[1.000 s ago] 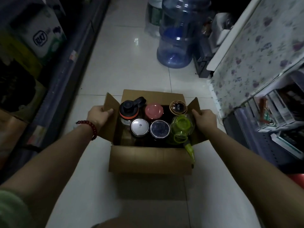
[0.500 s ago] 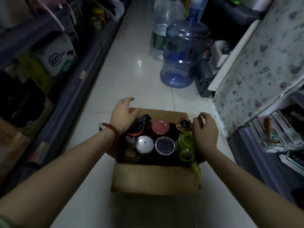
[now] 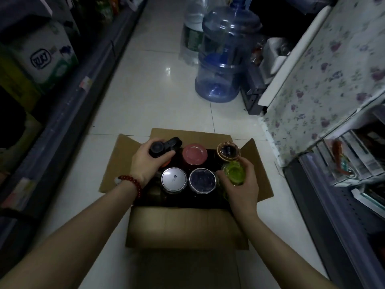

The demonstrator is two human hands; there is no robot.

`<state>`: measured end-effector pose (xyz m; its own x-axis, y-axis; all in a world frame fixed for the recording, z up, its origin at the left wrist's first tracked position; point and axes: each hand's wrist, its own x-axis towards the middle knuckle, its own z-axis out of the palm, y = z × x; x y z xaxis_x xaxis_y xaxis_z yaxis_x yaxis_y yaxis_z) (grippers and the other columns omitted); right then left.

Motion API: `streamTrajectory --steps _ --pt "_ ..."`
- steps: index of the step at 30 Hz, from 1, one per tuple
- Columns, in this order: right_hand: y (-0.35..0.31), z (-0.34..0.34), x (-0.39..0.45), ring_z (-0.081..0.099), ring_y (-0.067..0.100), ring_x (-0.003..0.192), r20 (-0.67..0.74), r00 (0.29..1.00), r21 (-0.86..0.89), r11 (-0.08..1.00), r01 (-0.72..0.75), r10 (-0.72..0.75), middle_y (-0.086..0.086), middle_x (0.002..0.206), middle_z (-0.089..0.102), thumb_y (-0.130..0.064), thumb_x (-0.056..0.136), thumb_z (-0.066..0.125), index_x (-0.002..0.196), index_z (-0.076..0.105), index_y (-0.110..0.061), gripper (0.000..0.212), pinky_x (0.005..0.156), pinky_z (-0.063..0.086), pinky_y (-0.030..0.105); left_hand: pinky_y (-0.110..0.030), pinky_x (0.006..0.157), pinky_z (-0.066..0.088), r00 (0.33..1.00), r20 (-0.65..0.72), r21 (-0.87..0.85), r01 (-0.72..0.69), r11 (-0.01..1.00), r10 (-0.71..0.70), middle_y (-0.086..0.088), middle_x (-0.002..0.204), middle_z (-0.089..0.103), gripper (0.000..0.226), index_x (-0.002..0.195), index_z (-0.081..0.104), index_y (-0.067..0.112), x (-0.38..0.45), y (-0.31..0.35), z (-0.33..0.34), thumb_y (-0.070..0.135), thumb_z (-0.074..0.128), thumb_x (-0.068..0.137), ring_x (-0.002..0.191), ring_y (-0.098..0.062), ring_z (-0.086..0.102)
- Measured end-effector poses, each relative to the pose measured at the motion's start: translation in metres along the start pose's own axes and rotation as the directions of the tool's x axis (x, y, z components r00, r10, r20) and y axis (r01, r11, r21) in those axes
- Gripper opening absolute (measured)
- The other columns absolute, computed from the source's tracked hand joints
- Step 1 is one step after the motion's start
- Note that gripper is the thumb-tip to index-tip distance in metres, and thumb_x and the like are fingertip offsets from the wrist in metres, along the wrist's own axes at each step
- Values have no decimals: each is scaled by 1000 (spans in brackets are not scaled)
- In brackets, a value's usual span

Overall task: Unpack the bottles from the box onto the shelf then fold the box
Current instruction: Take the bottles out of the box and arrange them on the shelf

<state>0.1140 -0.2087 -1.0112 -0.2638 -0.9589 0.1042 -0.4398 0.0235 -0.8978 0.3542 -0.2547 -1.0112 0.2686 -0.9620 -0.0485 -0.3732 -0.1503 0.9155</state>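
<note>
The open cardboard box (image 3: pixel 187 226) sits on the floor (image 3: pixel 145 101), packed with upright bottles. The left hand (image 3: pixel 143 163) grips the black-capped bottle (image 3: pixel 160 149); the right hand (image 3: pixel 243 188) grips the green bottle (image 3: pixel 234 173). Shelves (image 3: pixel 343 195) flank the aisle, and a big water jug (image 3: pixel 223 59) stands just beyond the box.

Open box (image 3: pixel 187 226) sits on the floor (image 3: pixel 145 90) in the aisle, flaps out to all sides. Six bottles stand inside in two rows of three. Left hand (image 3: pixel 145 163) is on the far-left bottle (image 3: pixel 159 149), right hand (image 3: pixel 242 188) is wrapped around the near-right bottle (image 3: pixel 234 174). Shelving (image 3: pixel 62 105) runs along the left, a shelf (image 3: pixel 343 184) of goods is on the right. A big water jug (image 3: pixel 225 55) stands on the floor beyond the box, with a smaller bottle (image 3: pixel 192 34) just behind it to the left.
</note>
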Motion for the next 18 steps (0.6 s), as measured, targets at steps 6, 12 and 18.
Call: streamTrajectory --steps 6,12,18 --pt "2 3 -2 58 12 107 -42 999 56 998 -31 33 -5 119 59 -31 64 87 122 50 -29 69 88 50 24 -34 97 49 1000 -23 -77 -2 997 0 4 105 69 32 98 66 37 -1 -5 9 35 80 69 103 -14 63" --pt "-1 4 0 60 10 99 -86 995 24 999 -49 50 -8 108 63 -25 69 83 116 54 -28 55 80 45 14 -34 96 50 997 -79 -134 -15 991 5 4 99 70 26 88 67 41 -3 1 9 28 81 70 97 -13 64" --pt "-23 -5 6 60 11 100 -81 995 -1 998 -60 60 -7 109 65 -25 70 82 117 57 -27 52 90 52 34 -46 84 56 996 -61 -147 55 988 -64 10 96 71 34 95 70 35 -5 22 -1 40 81 64 98 -14 67"
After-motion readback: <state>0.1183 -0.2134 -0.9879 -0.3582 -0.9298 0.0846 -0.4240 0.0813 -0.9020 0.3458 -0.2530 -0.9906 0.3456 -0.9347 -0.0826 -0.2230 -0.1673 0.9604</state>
